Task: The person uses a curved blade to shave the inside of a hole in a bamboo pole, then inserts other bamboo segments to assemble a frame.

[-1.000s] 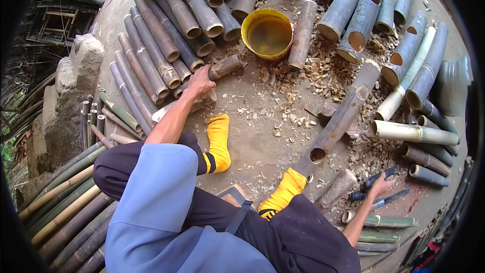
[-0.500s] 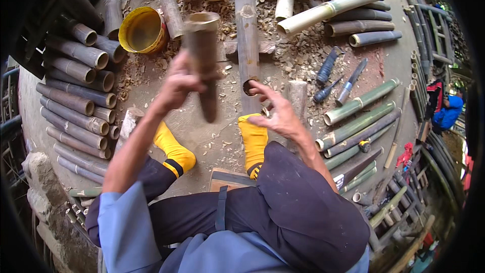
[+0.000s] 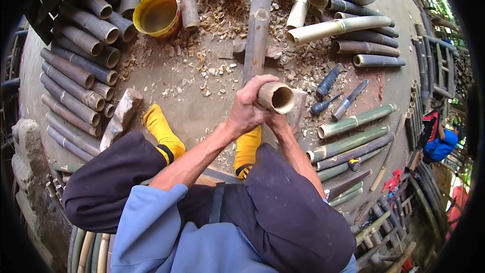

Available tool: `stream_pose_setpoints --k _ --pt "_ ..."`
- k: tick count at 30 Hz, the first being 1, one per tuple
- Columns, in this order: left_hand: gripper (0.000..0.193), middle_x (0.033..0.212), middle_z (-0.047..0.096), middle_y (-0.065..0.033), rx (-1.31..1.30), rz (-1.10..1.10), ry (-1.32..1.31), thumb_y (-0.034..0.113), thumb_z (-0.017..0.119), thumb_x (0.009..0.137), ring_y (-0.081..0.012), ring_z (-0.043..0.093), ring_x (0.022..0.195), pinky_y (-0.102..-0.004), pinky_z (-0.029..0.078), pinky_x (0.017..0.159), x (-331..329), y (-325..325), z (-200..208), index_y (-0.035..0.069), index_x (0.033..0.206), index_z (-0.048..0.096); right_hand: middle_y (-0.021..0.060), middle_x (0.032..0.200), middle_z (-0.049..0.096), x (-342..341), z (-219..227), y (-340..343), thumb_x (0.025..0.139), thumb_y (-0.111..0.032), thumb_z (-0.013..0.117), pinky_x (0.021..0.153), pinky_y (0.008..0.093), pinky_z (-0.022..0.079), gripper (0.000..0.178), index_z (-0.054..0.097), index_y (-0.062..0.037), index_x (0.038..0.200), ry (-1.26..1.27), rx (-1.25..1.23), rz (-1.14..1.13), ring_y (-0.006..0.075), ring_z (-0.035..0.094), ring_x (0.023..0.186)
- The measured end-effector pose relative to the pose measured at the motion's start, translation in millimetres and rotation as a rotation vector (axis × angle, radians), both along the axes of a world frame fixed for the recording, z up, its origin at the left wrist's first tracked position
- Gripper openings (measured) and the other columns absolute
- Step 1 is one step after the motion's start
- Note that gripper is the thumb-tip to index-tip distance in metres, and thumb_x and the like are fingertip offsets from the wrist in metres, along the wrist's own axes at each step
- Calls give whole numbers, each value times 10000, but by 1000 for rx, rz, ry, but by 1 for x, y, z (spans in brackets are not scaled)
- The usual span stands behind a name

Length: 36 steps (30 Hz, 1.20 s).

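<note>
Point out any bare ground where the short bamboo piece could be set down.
Barest ground lies between the yellow bucket, the left foot and the long bamboo pole. Shavings crowd the top; stacked bamboo and tools fill both sides.

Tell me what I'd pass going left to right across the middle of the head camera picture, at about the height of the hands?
Stacked bamboo poles → grey stone block → yellow sock → left hand gripping a short bamboo tube → dark-handled tools → long green bamboo stalks.
</note>
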State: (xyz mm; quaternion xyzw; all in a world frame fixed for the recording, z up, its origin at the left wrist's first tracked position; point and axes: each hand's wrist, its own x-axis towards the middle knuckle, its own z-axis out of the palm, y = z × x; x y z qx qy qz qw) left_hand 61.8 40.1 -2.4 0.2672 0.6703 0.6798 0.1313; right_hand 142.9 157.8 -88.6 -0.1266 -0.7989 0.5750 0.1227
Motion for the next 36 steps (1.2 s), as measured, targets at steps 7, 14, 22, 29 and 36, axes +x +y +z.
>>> stream_pose_setpoints --k 7,14,22,29,36 --pt "526 1068 638 -82 -39 20 20 67 780 654 -191 627 987 -316 505 842 -5 -17 -5 55 1134 565 100 988 658 -61 230 34 853 -60 539 899 325 456 266 612 -16 1106 187 257 75 183 611 935" --pt "551 1108 608 -168 -77 -33 46 4 675 631 -307 574 1091 -369 448 950 -13 -20 -18 21 1166 542 219 1078 629 -77 215 -3 885 -254 536 943 374 439 400 582 -2 1193 -57 304 260 298 602 1035" --pt "640 1249 553 -141 -272 31 -97 27 561 665 -258 516 1189 -380 373 1048 -58 -97 -39 40 1296 456 187 1032 656 -38 68 143 869 -178 580 797 357 512 368 579 7 1187 -316 477 -487 255 640 915" --pt "738 1292 480 -185 -186 -62 -22 321 687 740 -283 462 1229 -429 328 1064 -19 -64 -34 -18 1328 398 278 1065 591 4 -56 233 817 -242 598 914 462 416 505 487 11 1241 -659 716 -601 414 549 1025" --pt "625 1126 592 -204 -303 -69 196 146 844 650 -321 579 1087 -418 462 954 -4 -28 -24 -23 1161 524 291 1035 564 -12 -69 224 813 -264 596 865 484 410 442 499 21 1137 -650 634 -735 437 533 974"
